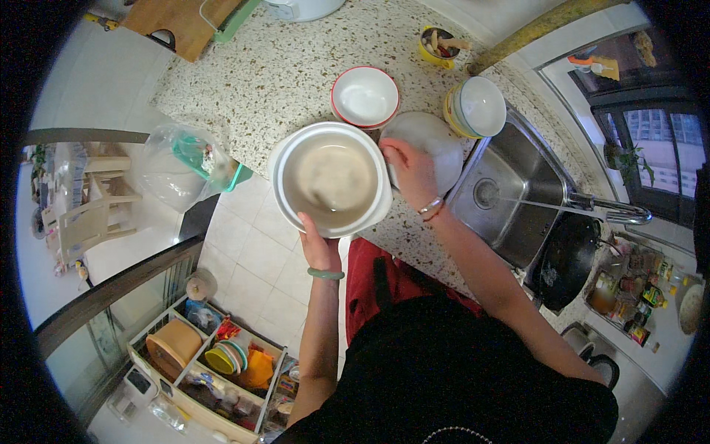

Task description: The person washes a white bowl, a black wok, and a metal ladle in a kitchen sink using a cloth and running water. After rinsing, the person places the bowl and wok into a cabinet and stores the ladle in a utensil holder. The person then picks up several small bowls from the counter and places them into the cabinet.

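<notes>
A white two-handled pot is held up at the front edge of the counter, its mouth facing me. Its pale beige inside has a small dark patch low down; I cannot tell whether liquid lies in it. My left hand, with a green bangle at the wrist, grips the pot's near side, thumb on the rim. Against the rim's right side, the curled fingers of my right hand hold the pot. Beneath that hand lies a round greyish disc, a lid or plate. A red-rimmed white bowl sits just behind the pot.
Stacked bowls stand beside the steel sink, where water streams from the faucet. A black wok rests at the sink's near end. A yellow cup is farther back. A plastic bag hangs at the counter's left edge.
</notes>
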A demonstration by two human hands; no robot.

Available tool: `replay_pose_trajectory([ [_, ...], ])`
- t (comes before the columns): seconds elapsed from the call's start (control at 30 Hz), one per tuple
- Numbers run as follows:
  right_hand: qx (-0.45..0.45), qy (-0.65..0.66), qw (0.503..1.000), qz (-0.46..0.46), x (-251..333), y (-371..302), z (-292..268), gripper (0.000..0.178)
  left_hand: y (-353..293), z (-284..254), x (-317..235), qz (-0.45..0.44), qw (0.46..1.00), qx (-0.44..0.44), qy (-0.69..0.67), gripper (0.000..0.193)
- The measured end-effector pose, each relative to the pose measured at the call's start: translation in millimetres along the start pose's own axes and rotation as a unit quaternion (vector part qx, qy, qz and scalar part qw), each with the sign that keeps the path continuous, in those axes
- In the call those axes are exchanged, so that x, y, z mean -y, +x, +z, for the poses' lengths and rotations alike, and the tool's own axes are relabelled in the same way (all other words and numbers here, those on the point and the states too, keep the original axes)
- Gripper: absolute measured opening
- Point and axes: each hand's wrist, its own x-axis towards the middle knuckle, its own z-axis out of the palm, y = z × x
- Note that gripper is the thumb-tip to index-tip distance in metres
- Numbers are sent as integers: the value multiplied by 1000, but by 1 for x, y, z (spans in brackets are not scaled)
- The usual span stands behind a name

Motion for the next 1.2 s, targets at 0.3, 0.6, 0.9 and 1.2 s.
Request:
replay_pose_trajectory([
  [0.3,-73,-320,938,-112,-3,1,-65,29,-35,16,18,22,998,1,-55,67],
  [0.6,-24,-265,960,-82,-28,10,-63,28,-67,54,68,-116,988,81,-62,77],
  [0.9,-80,-214,970,-86,-35,-23,-85,27,-67,104,83,-83,982,170,-19,69],
  [1.2,-100,-212,965,-117,14,-66,-113,28,-104,99,61,-2,984,178,24,59],
])
